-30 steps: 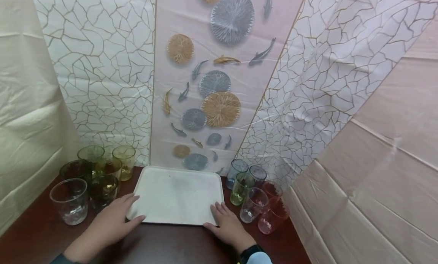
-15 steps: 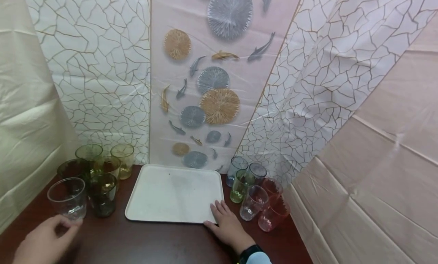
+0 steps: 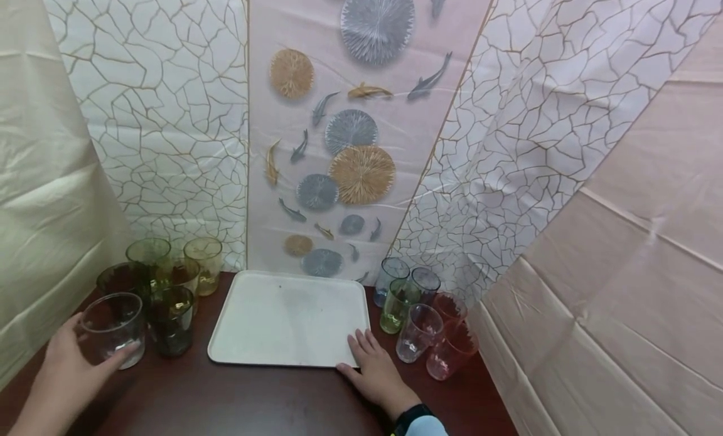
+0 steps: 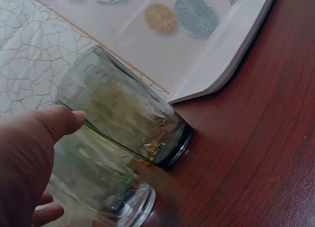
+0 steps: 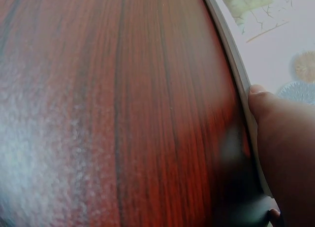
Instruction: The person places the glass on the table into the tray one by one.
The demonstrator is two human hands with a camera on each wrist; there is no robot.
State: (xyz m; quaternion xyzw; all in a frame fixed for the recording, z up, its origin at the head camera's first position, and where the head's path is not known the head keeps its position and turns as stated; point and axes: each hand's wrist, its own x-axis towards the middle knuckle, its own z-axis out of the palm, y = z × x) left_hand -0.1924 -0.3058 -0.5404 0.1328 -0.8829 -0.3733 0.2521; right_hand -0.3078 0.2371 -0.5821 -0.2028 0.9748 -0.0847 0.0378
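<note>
My left hand (image 3: 70, 367) is around a clear glass (image 3: 121, 332) at the front of the left group, thumb across its near side and fingers on its far left. In the left wrist view the thumb (image 4: 66, 121) lies against this glass (image 4: 130, 202); part of the fingers is hidden. A dark smoky glass (image 3: 172, 326) stands just right of it. My right hand (image 3: 375, 370) rests on the near right corner of a white rectangular tray (image 3: 288, 323), fingers extended. The right wrist view has its thumb (image 5: 263, 101) at the tray's edge.
Behind the clear glass stand dark, green and amber glasses (image 3: 203, 266). Right of the tray are blue (image 3: 390, 282), green (image 3: 400, 307), clear (image 3: 418, 335) and pink glasses (image 3: 452, 354), close together. All stand on a dark red wooden table (image 3: 254, 401), with patterned cloth (image 3: 316, 141) behind.
My left hand has left the tray's left corner and moved left to the clear glass, its fingers now around it. The right hand stays on the tray.
</note>
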